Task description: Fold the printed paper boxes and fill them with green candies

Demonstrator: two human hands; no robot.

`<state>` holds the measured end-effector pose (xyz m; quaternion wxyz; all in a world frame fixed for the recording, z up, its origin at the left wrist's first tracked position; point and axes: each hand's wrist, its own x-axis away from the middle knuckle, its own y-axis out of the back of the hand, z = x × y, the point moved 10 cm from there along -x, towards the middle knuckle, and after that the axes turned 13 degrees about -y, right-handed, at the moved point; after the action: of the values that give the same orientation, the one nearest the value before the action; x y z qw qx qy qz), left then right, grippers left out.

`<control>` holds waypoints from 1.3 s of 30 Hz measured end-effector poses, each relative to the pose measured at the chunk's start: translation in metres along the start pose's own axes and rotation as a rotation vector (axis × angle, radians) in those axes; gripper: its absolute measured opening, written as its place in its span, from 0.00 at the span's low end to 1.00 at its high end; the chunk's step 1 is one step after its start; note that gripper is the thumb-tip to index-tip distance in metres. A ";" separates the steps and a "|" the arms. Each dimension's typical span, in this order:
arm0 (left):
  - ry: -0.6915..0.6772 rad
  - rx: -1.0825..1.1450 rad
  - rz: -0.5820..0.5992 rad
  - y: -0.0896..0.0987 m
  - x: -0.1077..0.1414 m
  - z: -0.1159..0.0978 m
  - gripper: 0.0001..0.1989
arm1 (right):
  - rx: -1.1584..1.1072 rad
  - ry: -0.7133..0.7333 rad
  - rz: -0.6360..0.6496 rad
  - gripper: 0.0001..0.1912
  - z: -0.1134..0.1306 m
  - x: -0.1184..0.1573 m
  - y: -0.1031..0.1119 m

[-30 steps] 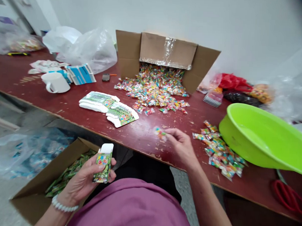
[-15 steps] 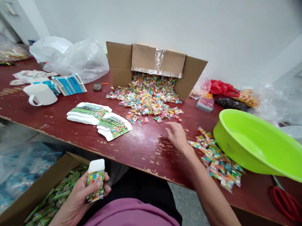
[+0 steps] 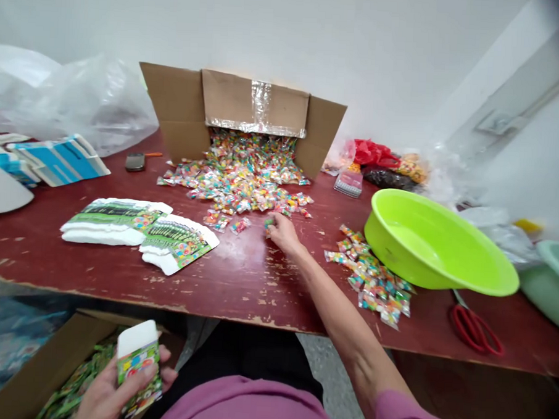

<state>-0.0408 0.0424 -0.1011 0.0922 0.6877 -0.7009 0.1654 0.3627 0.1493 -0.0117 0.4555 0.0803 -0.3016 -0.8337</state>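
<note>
Low at the left, my left hand grips a small green printed box with its white flap standing up. My right hand is over the table at the near edge of the candy pile, its fingers closed on a small candy packet. The pile of clear packets spills from a cardboard box lying on its side. Two fanned stacks of flat green and white cartons lie left of my right hand.
A lime green basin stands at the right, with loose packets beside it and red-handled scissors in front. Plastic bags lie at the back left. Below the table's left edge, an open carton holds green items.
The view has turned to the right. My right hand has reached the pile's near edge and closed on a packet. My left hand still holds the small box, now lower in view.
</note>
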 end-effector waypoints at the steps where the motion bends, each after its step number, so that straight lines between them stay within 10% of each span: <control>1: -0.004 -0.006 0.027 -0.008 0.002 -0.004 0.32 | -0.084 0.000 0.039 0.12 0.000 0.010 0.000; 13: -0.090 0.052 0.595 -0.121 0.035 -0.039 0.22 | -0.797 -0.039 0.519 0.12 0.025 0.174 -0.062; 24: -0.155 0.092 0.593 -0.117 0.052 -0.056 0.28 | -0.493 0.173 0.697 0.13 0.038 0.211 -0.069; 29: -0.192 0.119 0.654 -0.116 0.055 -0.055 0.20 | -0.648 -0.023 0.716 0.12 0.027 0.206 -0.074; 35: -0.092 0.138 0.560 -0.107 0.045 -0.035 0.36 | -0.702 -0.081 1.098 0.21 0.034 0.232 -0.101; 39: -0.102 0.088 0.572 -0.107 0.043 -0.034 0.37 | -0.743 -0.138 1.090 0.17 0.029 0.229 -0.102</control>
<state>0.0606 0.0146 -0.0432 -0.0234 0.4731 -0.8620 0.1802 0.1475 0.0182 -0.0147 0.7890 -0.2998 -0.0198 -0.5359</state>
